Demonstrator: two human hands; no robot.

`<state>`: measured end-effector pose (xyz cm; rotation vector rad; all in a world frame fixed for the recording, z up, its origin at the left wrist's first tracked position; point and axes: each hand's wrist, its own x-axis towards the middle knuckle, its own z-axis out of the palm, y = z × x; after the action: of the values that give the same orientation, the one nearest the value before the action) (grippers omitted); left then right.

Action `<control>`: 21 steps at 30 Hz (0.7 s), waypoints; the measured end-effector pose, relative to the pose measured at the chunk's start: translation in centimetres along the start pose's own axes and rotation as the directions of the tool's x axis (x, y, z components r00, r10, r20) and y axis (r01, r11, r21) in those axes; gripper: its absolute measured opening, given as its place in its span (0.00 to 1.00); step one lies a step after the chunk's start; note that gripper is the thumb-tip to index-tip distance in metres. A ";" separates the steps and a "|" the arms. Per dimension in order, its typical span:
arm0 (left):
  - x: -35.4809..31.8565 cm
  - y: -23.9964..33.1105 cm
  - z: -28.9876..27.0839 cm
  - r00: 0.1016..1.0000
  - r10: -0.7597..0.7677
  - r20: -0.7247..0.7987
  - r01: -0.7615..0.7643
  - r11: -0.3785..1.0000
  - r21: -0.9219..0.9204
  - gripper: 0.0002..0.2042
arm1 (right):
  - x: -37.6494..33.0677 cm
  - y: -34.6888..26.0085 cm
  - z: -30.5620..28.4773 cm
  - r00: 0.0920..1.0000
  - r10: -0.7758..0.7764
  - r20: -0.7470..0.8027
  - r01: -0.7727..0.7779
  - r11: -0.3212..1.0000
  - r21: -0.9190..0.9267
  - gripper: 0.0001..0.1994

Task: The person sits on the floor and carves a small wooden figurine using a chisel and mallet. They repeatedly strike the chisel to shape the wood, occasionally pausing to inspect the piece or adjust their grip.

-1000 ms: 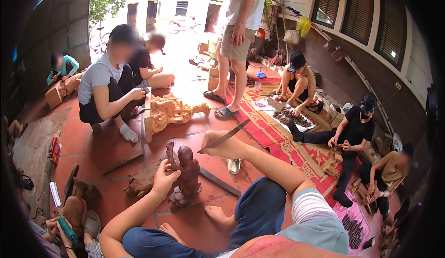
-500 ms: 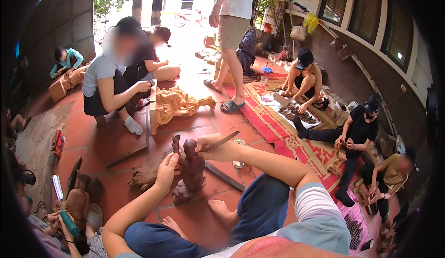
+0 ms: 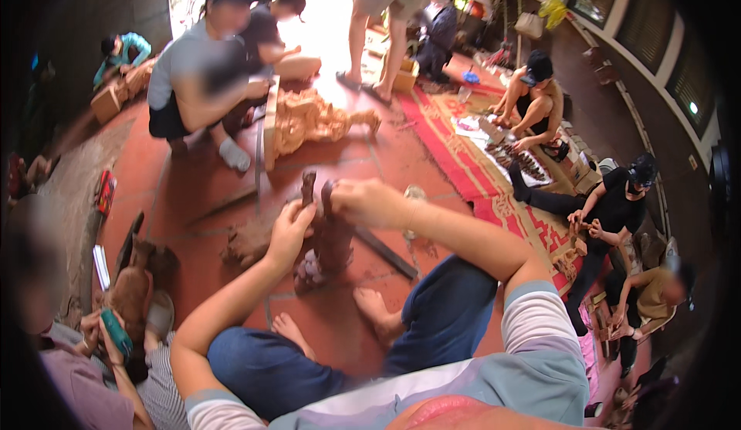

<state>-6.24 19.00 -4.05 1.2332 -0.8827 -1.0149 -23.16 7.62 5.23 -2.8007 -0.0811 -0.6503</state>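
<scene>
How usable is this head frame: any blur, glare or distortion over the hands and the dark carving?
Head view: motion blur softens the left hand, right hand and dark wooden carving; the sunlit floor at the top is blown out; fisheye bends edges, with a black rim.

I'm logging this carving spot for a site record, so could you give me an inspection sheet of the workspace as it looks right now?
Surface: red tiled floor, dusty, the person sits on it barefoot.
Job's things: dark wooden figurine standing upright on the floor between the person's legs.
Clutter: dark flat bar lying beside the figurine; brown lump to its left.
Hands: left hand grips the figurine's side; right hand closed at its top; whether it holds a tool cannot be told.
Cables: nothing seen.
Surroundings: pale carved wooden piece farther off, patterned red mat, several other people seated and working around.
</scene>
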 end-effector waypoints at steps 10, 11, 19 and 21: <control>-0.9 1.4 0.7 0.998 -0.032 0.044 0.032 0.999 0.004 0.14 | -0.3 -0.2 -2.2 0.950 0.310 -0.030 -0.296 0.929 0.223 0.08; -0.8 1.0 0.7 0.998 0.055 0.039 -0.057 0.997 0.043 0.14 | 0.1 -0.5 -1.8 0.975 0.221 0.035 -0.223 0.969 0.107 0.09; -0.8 1.7 1.0 0.991 0.102 0.091 -0.117 0.977 0.178 0.15 | 1.5 1.2 -2.9 0.928 0.359 -0.103 -0.304 0.887 0.347 0.07; -0.6 1.0 0.9 0.985 0.157 0.070 -0.169 0.955 0.243 0.14 | 0.9 -0.1 -2.4 0.947 0.298 0.123 -0.321 0.913 0.251 0.07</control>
<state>-7.19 19.34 -2.95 1.3225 -1.1584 -0.8233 -23.38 7.04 7.73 -2.4999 0.2390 -0.4120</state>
